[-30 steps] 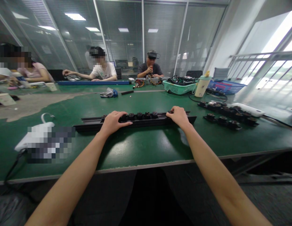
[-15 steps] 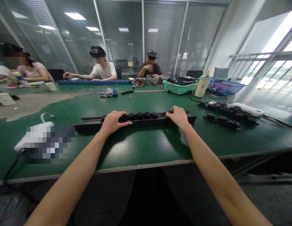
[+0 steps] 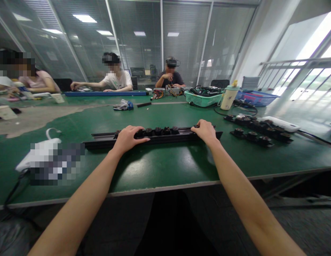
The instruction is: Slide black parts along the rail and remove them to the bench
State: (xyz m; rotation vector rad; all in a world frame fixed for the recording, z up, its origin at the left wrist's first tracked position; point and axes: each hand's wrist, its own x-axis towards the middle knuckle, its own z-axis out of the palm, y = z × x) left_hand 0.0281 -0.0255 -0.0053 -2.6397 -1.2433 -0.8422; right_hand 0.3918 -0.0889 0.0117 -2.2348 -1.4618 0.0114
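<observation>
1. The long black rail (image 3: 155,137) lies flat on the green table (image 3: 165,167), parallel to its near edge and set back from it, roughly midway between the left and right edges.
2. A short row of black socket modules (image 3: 158,131) sits in the rail's channel between my two hands.
3. My left grip (image 3: 128,138) is spread wide and palm down. Its fingers lie across the rail and the first module, pressing rather than clasping.
4. My right grip (image 3: 205,131) is curled narrow over the rail near its right end. The fingers hide what is under them, so I cannot tell whether they pinch a module.
5. I judge the rail stiff and light but awkwardly long. Held at one end it would swing and droop, so I would take it with both hands apart, on bare stretches clear of the modules.
6. The modules look like small hard plastic, and I think they could slide in the channel if it tips.
7. Loose pieces (image 3: 252,136) lie towards the right edge, well apart.
</observation>
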